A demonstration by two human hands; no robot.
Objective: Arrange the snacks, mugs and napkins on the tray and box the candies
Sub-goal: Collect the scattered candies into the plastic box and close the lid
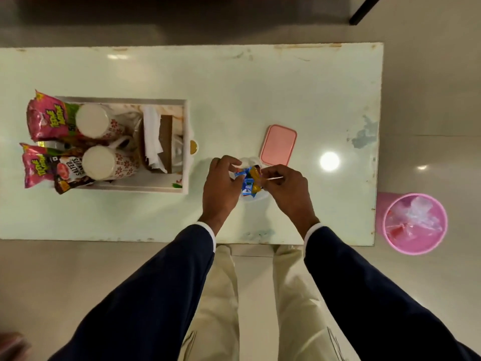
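Two hands (221, 182) (286, 186), seemingly gripping candies (248, 181).

Both arms reach forward in dark blue sleeves with white cuffs showing at the wrists. The left hand (221, 182) is bent at the knuckles, its fingers (230, 162) curled in and pinched together. The right hand (286, 185) sits just beside it, with thumb and first finger pinched too. The two hands are close, fingertips facing each other.

Snacks, mugs, napkins trayed; candies at the box

White tray (185, 142) holds two upturned floral mugs (97, 121), napkins (152, 131), snack packets (45, 118); blue-and-orange candies (248, 179) fill the clear box (256, 198), pink lid (278, 145) just beside.
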